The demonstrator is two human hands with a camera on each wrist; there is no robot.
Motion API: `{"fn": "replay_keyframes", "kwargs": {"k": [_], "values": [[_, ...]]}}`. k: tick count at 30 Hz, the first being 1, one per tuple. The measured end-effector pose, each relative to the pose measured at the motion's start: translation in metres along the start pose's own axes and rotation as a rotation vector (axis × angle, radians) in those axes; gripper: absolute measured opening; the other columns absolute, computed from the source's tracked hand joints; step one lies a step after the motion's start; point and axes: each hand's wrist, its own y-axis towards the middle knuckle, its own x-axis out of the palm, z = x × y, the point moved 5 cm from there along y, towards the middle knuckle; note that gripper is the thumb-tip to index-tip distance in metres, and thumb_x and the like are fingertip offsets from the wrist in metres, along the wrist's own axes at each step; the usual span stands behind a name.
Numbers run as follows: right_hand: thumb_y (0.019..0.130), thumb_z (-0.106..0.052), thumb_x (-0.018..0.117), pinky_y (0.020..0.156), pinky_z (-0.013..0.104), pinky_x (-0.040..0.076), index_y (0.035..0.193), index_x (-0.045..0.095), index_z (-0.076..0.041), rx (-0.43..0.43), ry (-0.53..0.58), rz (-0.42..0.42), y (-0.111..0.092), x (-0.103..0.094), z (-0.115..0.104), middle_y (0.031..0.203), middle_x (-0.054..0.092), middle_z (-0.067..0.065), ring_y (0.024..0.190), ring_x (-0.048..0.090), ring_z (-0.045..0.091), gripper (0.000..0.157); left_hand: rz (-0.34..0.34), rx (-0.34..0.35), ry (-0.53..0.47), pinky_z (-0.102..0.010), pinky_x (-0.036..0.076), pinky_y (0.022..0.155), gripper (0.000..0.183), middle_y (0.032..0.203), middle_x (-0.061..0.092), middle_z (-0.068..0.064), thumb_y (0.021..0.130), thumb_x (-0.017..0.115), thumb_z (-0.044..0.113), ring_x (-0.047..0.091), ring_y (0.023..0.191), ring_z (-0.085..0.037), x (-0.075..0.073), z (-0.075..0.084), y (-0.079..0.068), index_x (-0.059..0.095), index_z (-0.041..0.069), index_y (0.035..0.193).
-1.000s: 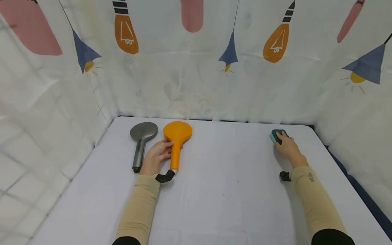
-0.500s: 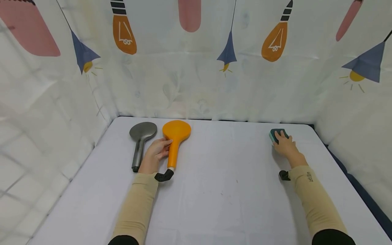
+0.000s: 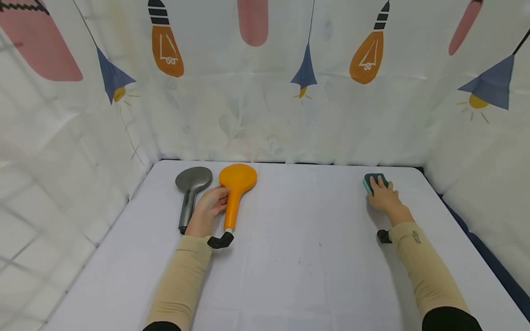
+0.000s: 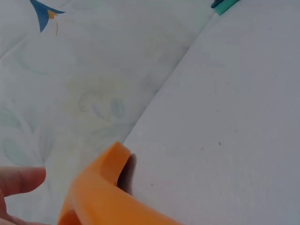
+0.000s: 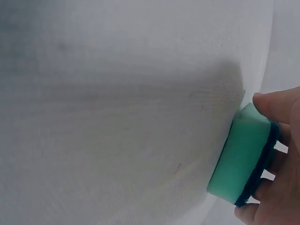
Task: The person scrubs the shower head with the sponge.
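An orange shower head (image 3: 238, 176) lies on the white table in the head view, its round head toward the back and its handle toward me. My left hand (image 3: 210, 208) is right at the left side of its handle. In the left wrist view the thumb (image 4: 23, 181) stands apart from the orange surface. To the left of that hand lies a grey shower head (image 3: 193, 178). At the far right, my right hand (image 3: 386, 201) grips a green sponge (image 5: 241, 157) with a dark scouring side; thumb at one end, fingers over the dark face.
The white table (image 3: 298, 276) has a cloth wall (image 3: 273, 119) printed with lamps and bulbs behind it and along both sides. A small black wrist camera (image 3: 221, 240) sits at the left wrist, close below the orange handle.
The orange handle has shifted slightly left. Left fingers that showed beyond the handle's right side are now at its left. The right hand stays on the sponge almost unmoved.
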Motion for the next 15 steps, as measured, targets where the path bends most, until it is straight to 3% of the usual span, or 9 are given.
{"fn": "replay_keyframes", "kwargs": {"k": [2,5,8,10,12,15], "values": [[0.108,-0.019,0.041,0.113,0.074,0.000,0.158,0.004,0.011,-0.001,0.002,0.001,0.000,-0.001,-0.002,0.159,-0.008,0.040,0.142,-0.011,0.066,0.069,0.009,-0.004,-0.011,-0.026,0.039,0.096,0.067,0.134,0.041,-0.009,0.107,0.050,0.012,0.043,0.113,-0.017,0.003,0.002,-0.002,0.014,0.003,0.163],[0.109,-0.022,0.042,0.112,0.075,-0.001,0.158,0.005,0.010,0.000,0.008,-0.001,0.000,-0.003,-0.005,0.159,-0.008,0.039,0.142,-0.010,0.066,0.069,0.015,-0.006,-0.004,-0.032,0.030,0.113,0.070,0.154,0.031,-0.016,0.107,0.048,0.012,0.037,0.132,-0.023,0.008,0.005,-0.004,0.008,0.002,0.164],[0.109,-0.025,0.042,0.113,0.075,-0.001,0.159,0.006,0.008,-0.001,0.010,-0.006,-0.001,-0.004,-0.008,0.160,-0.007,0.038,0.142,-0.008,0.065,0.070,0.043,-0.007,0.004,-0.034,0.028,0.115,0.072,0.164,0.021,-0.015,0.107,0.050,0.012,0.033,0.137,-0.025,0.010,0.008,-0.006,0.008,0.002,0.164],[0.109,-0.026,0.042,0.113,0.074,-0.001,0.159,0.006,0.008,-0.003,0.009,-0.005,-0.001,-0.004,-0.011,0.160,-0.007,0.038,0.143,-0.008,0.064,0.070,0.066,-0.010,0.021,-0.029,0.035,0.104,0.070,0.155,0.032,-0.015,0.106,0.052,0.013,0.040,0.125,-0.022,0.010,0.010,-0.007,0.012,0.001,0.163],[0.109,-0.026,0.042,0.113,0.075,0.000,0.159,0.007,0.007,-0.014,-0.003,0.008,0.000,-0.006,-0.014,0.161,-0.006,0.038,0.143,-0.006,0.064,0.069,0.090,-0.015,0.031,-0.025,0.038,0.083,0.064,0.131,0.044,-0.009,0.105,0.054,0.014,0.044,0.103,-0.017,0.008,0.011,-0.008,0.023,0.001,0.159],[0.110,-0.026,0.042,0.112,0.076,0.003,0.160,0.009,0.007,-0.039,-0.028,0.042,0.002,-0.010,-0.018,0.161,-0.003,0.038,0.143,-0.004,0.065,0.069,0.079,-0.014,0.049,-0.021,0.036,0.066,0.050,0.103,0.045,-0.003,0.104,0.055,0.015,0.042,0.081,-0.013,0.006,0.013,-0.010,0.034,0.001,0.147]]}}
